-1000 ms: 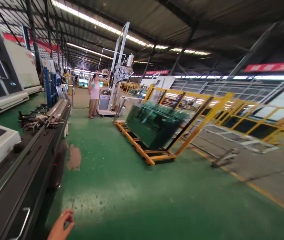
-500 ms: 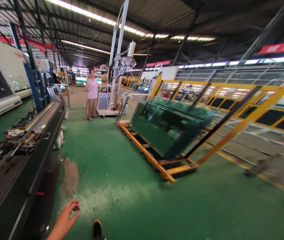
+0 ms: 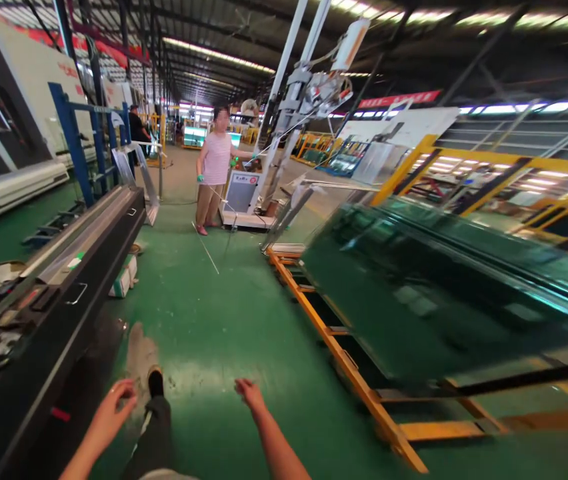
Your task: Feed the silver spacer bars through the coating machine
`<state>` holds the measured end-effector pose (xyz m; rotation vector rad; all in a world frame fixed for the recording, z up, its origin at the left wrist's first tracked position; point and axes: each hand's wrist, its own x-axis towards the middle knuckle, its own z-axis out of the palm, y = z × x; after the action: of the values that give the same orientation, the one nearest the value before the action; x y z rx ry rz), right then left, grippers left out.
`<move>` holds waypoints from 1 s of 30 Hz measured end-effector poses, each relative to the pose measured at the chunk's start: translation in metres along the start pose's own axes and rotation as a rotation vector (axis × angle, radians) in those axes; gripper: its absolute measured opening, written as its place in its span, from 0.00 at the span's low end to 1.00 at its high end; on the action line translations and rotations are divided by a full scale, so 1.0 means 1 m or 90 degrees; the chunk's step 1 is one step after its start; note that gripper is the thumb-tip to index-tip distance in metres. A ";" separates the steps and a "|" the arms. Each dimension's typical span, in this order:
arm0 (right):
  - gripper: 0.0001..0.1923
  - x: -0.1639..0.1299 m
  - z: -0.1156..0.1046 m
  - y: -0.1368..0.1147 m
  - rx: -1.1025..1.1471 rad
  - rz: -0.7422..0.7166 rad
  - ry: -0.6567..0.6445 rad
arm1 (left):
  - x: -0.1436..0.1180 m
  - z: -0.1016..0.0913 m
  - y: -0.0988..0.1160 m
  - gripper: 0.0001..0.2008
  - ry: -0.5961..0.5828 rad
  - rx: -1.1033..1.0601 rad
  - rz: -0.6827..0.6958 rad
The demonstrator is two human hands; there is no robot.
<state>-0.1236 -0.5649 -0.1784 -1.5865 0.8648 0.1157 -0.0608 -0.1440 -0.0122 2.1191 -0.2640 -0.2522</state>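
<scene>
Green-painted concrete floor is filling the space beneath both hands, and neither hand is touching anything. The left hand is hanging low with its fingers loosely curled, thumb and forefinger nearly meeting, grasping nothing. Just beside it, to its left, the long black machine bed is running away up the hall, the nearest thing to that hand. The right hand is reaching forward, fingers bent in a slack, empty curl. Between the two hands the person's own dark trouser leg and shoe are stepping onto the floor.

Ahead and to the right of the right hand, well apart from it, a stack of dark green glass sheets is leaning on an orange steel rack, whose near rail is lying closest to that hand. Farther up the aisle a co-worker in a pink top is standing beside a white lifting machine, wearing green gloves. Behind the machine bed a blue frame is standing upright, and a small carton is sitting on the floor at the bed's foot. Open floor is lying between the hands and the co-worker.
</scene>
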 end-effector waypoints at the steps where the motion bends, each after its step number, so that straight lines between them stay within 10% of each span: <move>1: 0.16 0.039 0.012 -0.024 0.004 -0.005 -0.007 | 0.035 -0.002 -0.009 0.23 0.011 -0.006 -0.005; 7: 0.15 0.218 0.069 -0.187 -0.002 -0.065 -0.038 | 0.256 -0.043 -0.020 0.29 0.068 -0.054 -0.032; 14: 0.18 0.384 0.075 -0.325 -0.009 -0.136 0.076 | 0.463 -0.098 0.022 0.27 0.065 -0.044 -0.053; 21: 0.35 0.580 0.077 -0.455 0.011 -0.182 0.200 | 0.572 -0.109 0.014 0.30 0.160 -0.059 -0.134; 30: 0.39 0.846 0.079 -0.675 0.028 -0.142 0.220 | 0.663 -0.060 0.032 0.34 0.322 0.003 -0.299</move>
<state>0.9023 -0.9102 -0.0989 -1.6762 0.9378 -0.3433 0.5870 -0.3014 -0.0040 2.1464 0.5338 0.0210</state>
